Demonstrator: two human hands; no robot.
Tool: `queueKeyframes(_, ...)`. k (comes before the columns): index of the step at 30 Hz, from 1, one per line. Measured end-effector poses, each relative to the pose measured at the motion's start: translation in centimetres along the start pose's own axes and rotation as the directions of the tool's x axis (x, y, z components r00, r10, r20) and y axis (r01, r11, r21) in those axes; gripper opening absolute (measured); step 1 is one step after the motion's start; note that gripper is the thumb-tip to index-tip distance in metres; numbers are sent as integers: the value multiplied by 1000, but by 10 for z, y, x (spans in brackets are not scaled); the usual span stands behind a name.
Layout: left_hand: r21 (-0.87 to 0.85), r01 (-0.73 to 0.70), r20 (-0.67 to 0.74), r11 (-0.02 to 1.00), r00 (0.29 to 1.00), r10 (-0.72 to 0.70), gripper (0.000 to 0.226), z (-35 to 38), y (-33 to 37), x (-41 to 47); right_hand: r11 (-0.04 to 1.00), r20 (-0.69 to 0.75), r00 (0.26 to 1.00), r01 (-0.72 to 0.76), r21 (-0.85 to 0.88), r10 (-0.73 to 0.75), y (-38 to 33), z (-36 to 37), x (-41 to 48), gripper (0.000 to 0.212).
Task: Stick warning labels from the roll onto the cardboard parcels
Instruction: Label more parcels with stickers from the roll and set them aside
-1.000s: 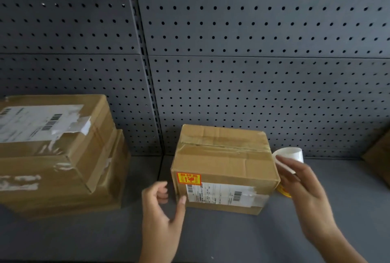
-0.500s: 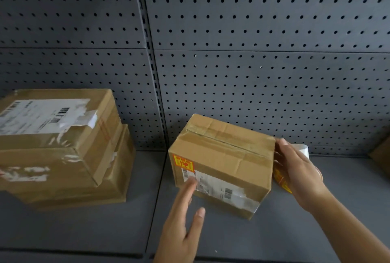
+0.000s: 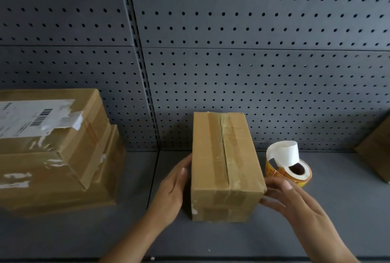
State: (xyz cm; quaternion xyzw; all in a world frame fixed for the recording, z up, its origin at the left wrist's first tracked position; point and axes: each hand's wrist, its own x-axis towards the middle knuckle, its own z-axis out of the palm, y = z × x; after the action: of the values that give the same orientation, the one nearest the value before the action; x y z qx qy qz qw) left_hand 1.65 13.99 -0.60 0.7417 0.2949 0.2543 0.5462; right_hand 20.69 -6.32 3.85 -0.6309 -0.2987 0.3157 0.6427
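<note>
Head view: grey pegboard wall (image 3: 253, 73) fills the far side, with a grey shelf (image 3: 337, 231) below it. A stack (image 3: 63, 157) of two taped cardboard boxes is seen at far left, the upper one bearing a white barcode slip. A parcel (image 3: 223, 167) is stood mid-shelf, its long axis running near to far and its taped seam facing up. A box (image 3: 377, 153) is cut off by the right edge. A roll (image 3: 295, 173) of yellow labels is laid flat just right of the parcel, its white liner tail curled upward. Left hand (image 3: 171, 191) is laid flat against the parcel's left side, fingers straight. Right hand (image 3: 295, 203), blurred, is spread wide, fingertips at the parcel's near right corner.
</note>
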Motion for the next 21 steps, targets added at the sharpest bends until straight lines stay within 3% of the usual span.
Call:
queueKeyframes(3, -56, 2, 9, 998, 1000, -1, 65, -4, -2, -3, 999, -40, 999, -18, 43, 20, -2, -3, 7, 40)
queueKeyframes(6, -95, 17, 105, 995, 994, -6, 99, -6, -2, -22, 998, -114, 992, -45, 47, 50, -3, -8, 32, 39)
queueKeyframes(9, -46, 38, 165, 998, 986, -30, 113, 2, -2, -42, 997, -133, 988, -74, 0, 74, -8, -9, 69, 37)
queueKeyframes(16, 151, 88, 67, 985, 993, -99, 98, 11, -2, -54, 994, -15, 997, -80, -71, 79, -23, 21, 135, 37)
queueKeyframes(21, 199, 94, -4, 975, 995, -96, 79, 6, 1, -43, 978, -27, 984, -176, -117, 174, -29, 34, 137, 38)
